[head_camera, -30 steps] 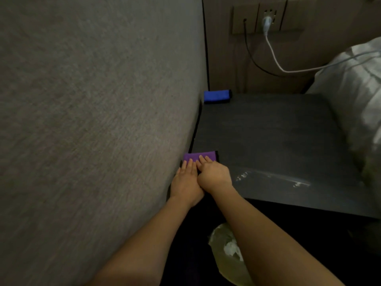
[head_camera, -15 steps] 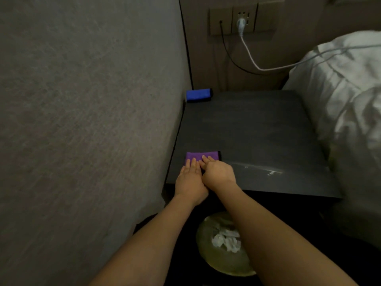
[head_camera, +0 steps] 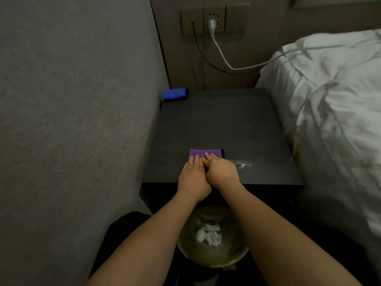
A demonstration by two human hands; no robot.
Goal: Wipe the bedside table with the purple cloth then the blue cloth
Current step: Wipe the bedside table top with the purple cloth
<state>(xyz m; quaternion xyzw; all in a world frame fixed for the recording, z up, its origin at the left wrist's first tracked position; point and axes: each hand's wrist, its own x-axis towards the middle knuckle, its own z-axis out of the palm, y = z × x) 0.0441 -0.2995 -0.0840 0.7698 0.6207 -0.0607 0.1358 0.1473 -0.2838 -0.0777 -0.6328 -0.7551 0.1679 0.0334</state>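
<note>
The folded purple cloth (head_camera: 206,153) lies flat near the front edge of the dark bedside table (head_camera: 222,124), a little left of its middle. My left hand (head_camera: 192,178) rests palm down on the cloth's near left part, fingers together. My right hand (head_camera: 221,172) sits beside it, touching it, with its fingertips pressed on the cloth's right part. Most of the cloth's near half is hidden under my fingers. The folded blue cloth (head_camera: 174,94) lies in the table's far left corner, against the wall.
A grey wall (head_camera: 72,120) runs close along the table's left side. A bed with white bedding (head_camera: 329,110) borders the right side. A white cable (head_camera: 226,62) hangs from the wall socket (head_camera: 213,21). A waste bin (head_camera: 212,238) with crumpled tissue stands below the front edge. A shiny streak (head_camera: 243,164) marks the table.
Both hands have slid the purple cloth to the right, away from the wall-side edge, along the table's front. The view has also swung, showing more of the bed and the bin.
</note>
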